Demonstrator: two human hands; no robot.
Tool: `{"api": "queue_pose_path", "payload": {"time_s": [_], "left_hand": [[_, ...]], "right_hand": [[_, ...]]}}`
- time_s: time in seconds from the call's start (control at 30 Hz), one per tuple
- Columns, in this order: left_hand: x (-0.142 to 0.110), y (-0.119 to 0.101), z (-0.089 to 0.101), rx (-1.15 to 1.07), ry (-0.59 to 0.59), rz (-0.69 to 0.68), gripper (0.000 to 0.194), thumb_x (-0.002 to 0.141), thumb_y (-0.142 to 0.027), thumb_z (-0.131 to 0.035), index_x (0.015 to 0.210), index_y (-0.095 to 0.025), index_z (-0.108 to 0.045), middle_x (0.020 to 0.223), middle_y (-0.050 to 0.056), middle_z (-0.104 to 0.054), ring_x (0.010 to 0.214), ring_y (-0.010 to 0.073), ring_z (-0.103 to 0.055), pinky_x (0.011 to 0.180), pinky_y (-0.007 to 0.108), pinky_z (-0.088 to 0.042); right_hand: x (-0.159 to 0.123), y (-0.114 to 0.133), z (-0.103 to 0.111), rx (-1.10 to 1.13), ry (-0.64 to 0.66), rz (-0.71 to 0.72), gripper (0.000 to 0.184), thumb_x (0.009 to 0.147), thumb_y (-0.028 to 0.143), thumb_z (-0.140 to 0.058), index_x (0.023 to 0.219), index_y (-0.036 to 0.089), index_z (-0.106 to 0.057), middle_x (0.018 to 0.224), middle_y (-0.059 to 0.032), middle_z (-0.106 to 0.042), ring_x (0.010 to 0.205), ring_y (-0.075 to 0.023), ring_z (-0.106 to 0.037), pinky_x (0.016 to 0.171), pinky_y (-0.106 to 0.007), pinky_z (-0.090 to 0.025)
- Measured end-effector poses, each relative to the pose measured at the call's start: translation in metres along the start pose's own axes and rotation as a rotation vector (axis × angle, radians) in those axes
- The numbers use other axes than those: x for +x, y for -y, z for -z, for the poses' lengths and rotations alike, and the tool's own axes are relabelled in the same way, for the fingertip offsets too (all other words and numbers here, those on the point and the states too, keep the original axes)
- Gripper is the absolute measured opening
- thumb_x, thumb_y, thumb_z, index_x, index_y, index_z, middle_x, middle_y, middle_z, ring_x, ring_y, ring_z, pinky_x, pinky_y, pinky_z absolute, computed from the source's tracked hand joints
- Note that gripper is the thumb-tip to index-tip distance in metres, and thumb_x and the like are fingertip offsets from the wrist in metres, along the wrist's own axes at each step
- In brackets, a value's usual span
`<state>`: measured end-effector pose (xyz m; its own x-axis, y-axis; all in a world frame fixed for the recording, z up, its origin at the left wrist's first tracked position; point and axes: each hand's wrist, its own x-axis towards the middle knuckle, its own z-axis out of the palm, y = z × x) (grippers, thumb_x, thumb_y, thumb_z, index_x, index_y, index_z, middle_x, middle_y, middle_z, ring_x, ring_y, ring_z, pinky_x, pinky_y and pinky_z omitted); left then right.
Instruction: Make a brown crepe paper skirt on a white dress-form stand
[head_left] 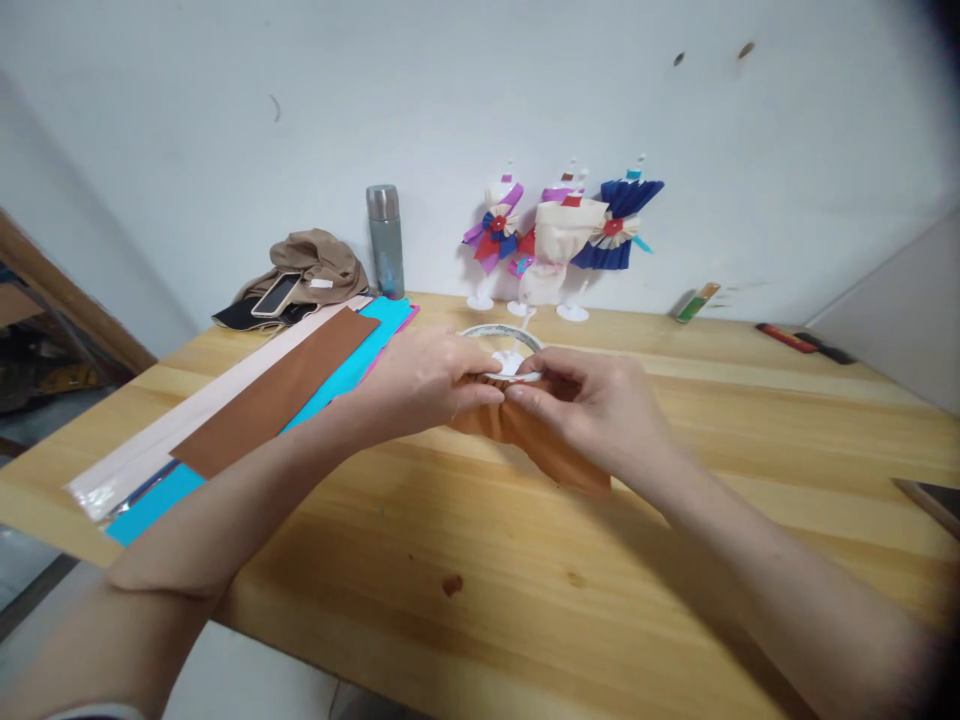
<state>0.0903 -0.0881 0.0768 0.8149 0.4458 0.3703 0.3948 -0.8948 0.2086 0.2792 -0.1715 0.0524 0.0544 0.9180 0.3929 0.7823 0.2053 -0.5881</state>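
Note:
A strip of orange-brown crepe paper point(574, 460) hangs from between my two hands, its lower right end spread above or on the table. My left hand point(431, 375) is closed, with thumb and fingers pinching the gathered upper edge of the paper. From the other side my right hand point(600, 395) pinches the same edge, its fingertips near those of the left. Right behind my fingertips is a pale ring like a tape roll point(502, 330), with a small white piece point(510, 362) showing inside it. Whether my fingers also hold the ring, I cannot tell.
At left lie brown, blue and pink paper sheets point(277, 390), with a phone point(277, 294) on cloth point(319, 262) behind. A flask point(385, 240) and several decorated stands point(568, 240) line the wall. Farther right are a green tube point(698, 302) and a red-black tool point(787, 338).

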Motion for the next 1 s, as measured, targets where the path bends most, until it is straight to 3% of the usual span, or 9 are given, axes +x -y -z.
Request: {"api": "queue_pose_path", "payload": {"time_s": [0.17,0.37,0.57,0.87,1.0], "left_hand": [[-0.001,0.0,-0.007,-0.029,0.066,0.05,0.032,0.094,-0.037,-0.058,0.073,-0.02,-0.075,0.066,-0.002,-0.069,0.065,0.012,-0.055,0.063,0.026,-0.034],[0.001,-0.005,-0.01,0.076,0.081,0.056,0.041,0.093,-0.038,-0.062,0.058,-0.017,-0.066,0.054,-0.001,-0.056,0.059,0.0121,-0.044,0.059,0.027,-0.029],[0.003,-0.011,-0.007,0.109,0.152,0.118,0.043,0.093,-0.039,-0.062,0.056,-0.017,-0.064,0.056,0.001,-0.058,0.066,0.0151,-0.05,0.061,0.026,-0.032],[0.001,-0.005,-0.01,0.032,0.071,0.063,0.055,0.096,-0.048,-0.055,0.051,-0.016,-0.058,0.054,0.0,-0.059,0.056,0.0105,-0.048,0.058,0.025,-0.034],[0.0,-0.004,-0.01,0.015,0.09,0.082,0.052,0.097,-0.047,-0.053,0.057,-0.017,-0.067,0.056,0.001,-0.063,0.059,0.0121,-0.053,0.059,0.026,-0.035]], "right_hand": [[-0.001,0.002,-0.003,-0.009,-0.003,0.0,0.005,0.078,0.031,-0.07,0.08,0.026,-0.072,0.068,-0.0037,-0.072,0.062,-0.0233,-0.064,0.058,-0.035,-0.042],[-0.001,0.003,-0.005,-0.132,-0.02,-0.011,0.02,0.076,0.031,-0.075,0.096,0.029,-0.076,0.064,-0.0036,-0.071,0.059,-0.024,-0.063,0.051,-0.032,-0.033],[-0.003,-0.002,-0.01,-0.253,-0.031,-0.019,0.037,0.079,0.041,-0.075,0.113,0.029,-0.075,0.073,-0.006,-0.076,0.061,-0.0261,-0.065,0.05,-0.032,-0.031],[-0.006,-0.005,-0.015,-0.49,-0.077,0.012,0.05,0.087,0.051,-0.07,0.131,0.027,-0.069,0.078,-0.0091,-0.079,0.059,-0.0269,-0.067,0.047,-0.032,-0.027],[-0.005,0.001,-0.016,-0.609,-0.069,-0.042,0.055,0.086,0.05,-0.071,0.135,0.025,-0.067,0.079,-0.01,-0.08,0.064,-0.031,-0.071,0.049,-0.031,-0.03]]}}
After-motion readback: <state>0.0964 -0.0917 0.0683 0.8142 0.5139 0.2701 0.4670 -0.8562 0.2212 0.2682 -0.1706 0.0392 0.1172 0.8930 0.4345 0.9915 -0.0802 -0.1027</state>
